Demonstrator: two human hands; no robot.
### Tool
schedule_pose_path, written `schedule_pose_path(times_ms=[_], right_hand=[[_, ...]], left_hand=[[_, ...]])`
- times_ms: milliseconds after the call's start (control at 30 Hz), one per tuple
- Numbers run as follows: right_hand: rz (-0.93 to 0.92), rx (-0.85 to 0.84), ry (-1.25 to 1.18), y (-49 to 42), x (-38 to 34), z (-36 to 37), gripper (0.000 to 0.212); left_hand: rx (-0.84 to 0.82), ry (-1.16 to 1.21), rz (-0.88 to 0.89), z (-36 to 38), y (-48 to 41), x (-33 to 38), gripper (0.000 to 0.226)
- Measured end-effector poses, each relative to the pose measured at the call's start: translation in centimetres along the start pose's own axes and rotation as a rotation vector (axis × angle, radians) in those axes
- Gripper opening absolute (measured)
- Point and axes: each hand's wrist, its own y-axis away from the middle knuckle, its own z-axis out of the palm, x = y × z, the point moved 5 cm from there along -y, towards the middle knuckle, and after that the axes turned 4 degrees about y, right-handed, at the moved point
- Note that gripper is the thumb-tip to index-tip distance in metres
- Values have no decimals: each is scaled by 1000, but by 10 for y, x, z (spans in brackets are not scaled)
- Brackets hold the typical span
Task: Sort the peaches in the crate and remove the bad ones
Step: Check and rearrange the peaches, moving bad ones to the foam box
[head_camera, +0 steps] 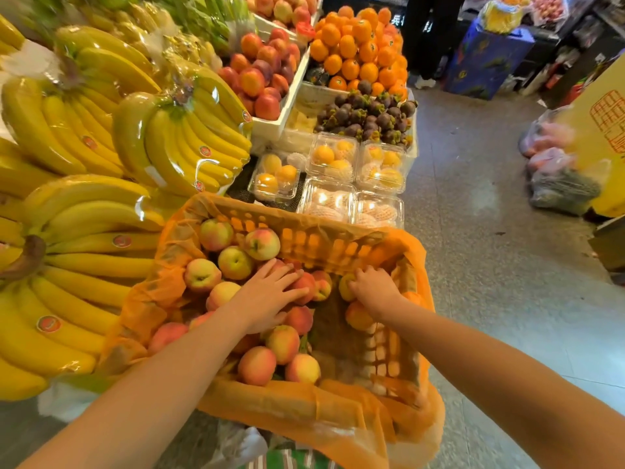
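An orange plastic crate (324,243) lined with orange film holds several red-and-yellow peaches (233,262), heaped on its left side. My left hand (270,294) lies flat with fingers spread on the peaches in the crate's middle. My right hand (373,286) reaches into the crate's right part, its fingers curled round a yellowish peach (345,288). Another peach (358,316) lies just below that hand, partly hidden by my wrist. The crate's right bottom is bare, brown and dirty.
Wrapped banana bunches (101,184) fill the stand on the left. Clear boxes of fruit (355,177), mangosteens (368,116), oranges (362,52) and nectarines (263,72) lie behind the crate. On the right runs a grey floor aisle with plastic bags (554,164) beside a yellow box.
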Motion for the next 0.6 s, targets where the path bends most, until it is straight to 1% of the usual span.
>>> schedule_pose_path(times_ms=[67,133,200,233,300,367,400,500,600], right_hand=[[-3,28,-78,1,1,-5,35],[-1,95,-217,2,4,-12,37],[-28,210,-410,2,6,-21,46],[-50,260,-526,2,6,-26,53],[-102,340,-739,1,3,-42,63],[-155,430,-878,0,-7,-63,64],[-180,477,-927,-1,-12,-75,63],[-252,564,-971,-9,-34,-103,62],[-338,573,-950,-25,-56,-119,65]], left_hand=[[37,43,-6,-1,3,-4,57],[144,83,35,-8,8,-8,50],[267,73,51,-16,17,-16,38],[325,72,21,-20,22,-22,34],[403,67,-97,-26,35,-37,32],[459,71,-239,-29,51,-52,36],[461,68,-314,-30,59,-59,41],[432,39,-508,-28,81,-78,47],[394,29,-592,-23,99,-91,48]])
